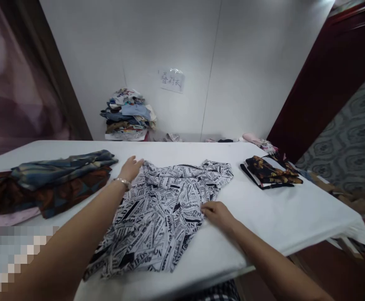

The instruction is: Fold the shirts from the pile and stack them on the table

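A white short-sleeved shirt (166, 209) with black newspaper print lies spread over the white table, its collar end away from me and its lower part toward me. My left hand (131, 168), with a bracelet at the wrist, grips the shirt's far left corner near the shoulder. Closed in a pinch, my right hand (217, 212) holds the shirt's right side edge, below the sleeve. The fabric is creased between both hands, and my left forearm covers part of its left side.
Rumpled blue and brown garments (63, 175) lie at the left of the table (264, 221). Folded dark garments with a gold pattern (268, 170) rest at the right. Behind the table stands a tall clothes pile (129, 113); a paper sign (172, 80) hangs on the wall.
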A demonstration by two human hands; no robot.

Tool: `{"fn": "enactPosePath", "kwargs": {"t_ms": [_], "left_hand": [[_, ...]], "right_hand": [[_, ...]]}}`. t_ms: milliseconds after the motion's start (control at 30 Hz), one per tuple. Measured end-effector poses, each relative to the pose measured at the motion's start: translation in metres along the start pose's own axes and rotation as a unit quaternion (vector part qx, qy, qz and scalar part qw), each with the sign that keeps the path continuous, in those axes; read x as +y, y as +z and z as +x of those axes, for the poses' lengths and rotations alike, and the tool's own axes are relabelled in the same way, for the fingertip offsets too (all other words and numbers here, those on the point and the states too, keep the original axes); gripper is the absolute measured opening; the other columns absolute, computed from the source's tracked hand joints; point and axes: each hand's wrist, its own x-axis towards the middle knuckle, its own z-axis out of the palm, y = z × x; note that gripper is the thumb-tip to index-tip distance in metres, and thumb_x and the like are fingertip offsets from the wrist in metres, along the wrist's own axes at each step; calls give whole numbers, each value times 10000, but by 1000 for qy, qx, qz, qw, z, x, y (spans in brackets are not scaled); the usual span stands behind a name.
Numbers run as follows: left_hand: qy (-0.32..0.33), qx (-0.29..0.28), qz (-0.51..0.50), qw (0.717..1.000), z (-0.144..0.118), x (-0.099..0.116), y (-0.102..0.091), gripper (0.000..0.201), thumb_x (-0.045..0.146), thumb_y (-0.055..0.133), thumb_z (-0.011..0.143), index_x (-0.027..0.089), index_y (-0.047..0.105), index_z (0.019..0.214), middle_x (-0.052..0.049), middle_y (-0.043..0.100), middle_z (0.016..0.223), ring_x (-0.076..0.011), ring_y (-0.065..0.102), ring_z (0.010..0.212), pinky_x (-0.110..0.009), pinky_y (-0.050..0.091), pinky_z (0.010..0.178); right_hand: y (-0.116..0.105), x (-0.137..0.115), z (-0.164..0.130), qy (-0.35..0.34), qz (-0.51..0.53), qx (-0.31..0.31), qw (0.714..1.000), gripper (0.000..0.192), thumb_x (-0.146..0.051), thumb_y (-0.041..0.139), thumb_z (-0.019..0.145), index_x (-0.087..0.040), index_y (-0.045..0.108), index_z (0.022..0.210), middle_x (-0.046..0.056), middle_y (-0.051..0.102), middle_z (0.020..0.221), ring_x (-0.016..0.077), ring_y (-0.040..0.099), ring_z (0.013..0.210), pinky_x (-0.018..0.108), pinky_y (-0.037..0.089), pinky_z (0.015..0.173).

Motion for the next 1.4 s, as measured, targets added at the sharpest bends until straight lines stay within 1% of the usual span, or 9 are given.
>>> {"fn": "enactPosePath", "kwargs": {"t_ms": [267,433,667,800,900,1033,1133,1267,1400], "left_hand": [[161,-243,224,930,-139,-9,7,455,507,453,847,236,619,1172,-86,651,1202,-253,633,997,-386,489,864],[227,-336,257,877,-216,-17,20,383,408,590,787,271,625,1143,-70,665,1122,-254,618,1008,-374,468,871],[286,-319,252,868,-235,-7,20,331,264,330,924,234,621,770,-48,651,841,-184,596,765,-316,437,696],[352,-350,186,848,-251,5,13,279,290,380,930,255,599,759,-24,649,802,-163,585,732,-293,423,646],[375,-416,128,819,-265,9,22,187,284,456,914,261,598,795,-6,661,830,-139,587,725,-259,416,611],[345,-413,99,837,-264,13,34,222,278,422,930,249,608,812,-2,648,820,-128,590,738,-243,417,627],[289,-385,97,871,-243,13,31,229,350,428,925,262,626,852,1,651,840,-137,606,766,-246,454,674],[224,-203,190,934,-183,-12,15,373,494,393,892,253,630,1048,-64,652,1132,-232,608,1036,-343,487,881],[107,-47,335,935,-108,-48,2,709,597,384,830,99,465,1329,-204,420,1442,-364,429,1296,-478,418,1002]], "right_hand": [[-64,49,35,115,-40,178,977,414,-446,535,817,-220,668,1136,51,699,905,208,607,745,324,459,711],[-58,49,58,94,-65,50,992,170,-300,575,774,-222,715,830,12,681,748,184,592,723,261,407,648],[-75,49,20,66,24,202,977,213,-325,493,791,-218,677,802,19,667,733,185,571,691,281,429,638],[-95,61,-31,122,193,380,896,234,-388,581,730,-192,655,835,-25,556,547,142,484,511,253,380,494],[-93,77,-64,176,248,408,861,245,-382,626,670,-184,643,814,-30,550,541,133,481,504,240,357,464],[-89,98,-79,247,186,339,888,260,-368,599,606,-193,663,787,-2,600,569,168,525,519,275,385,470],[-99,107,-58,186,77,367,908,324,-384,568,634,-211,687,880,57,696,846,207,608,690,338,474,624],[-118,114,10,144,2,314,939,421,-427,523,742,-180,674,1048,125,661,1143,259,628,964,399,479,835],[-125,126,93,177,-80,171,966,591,-432,587,767,-141,559,1281,148,561,1329,287,505,1230,403,398,1006]]}}
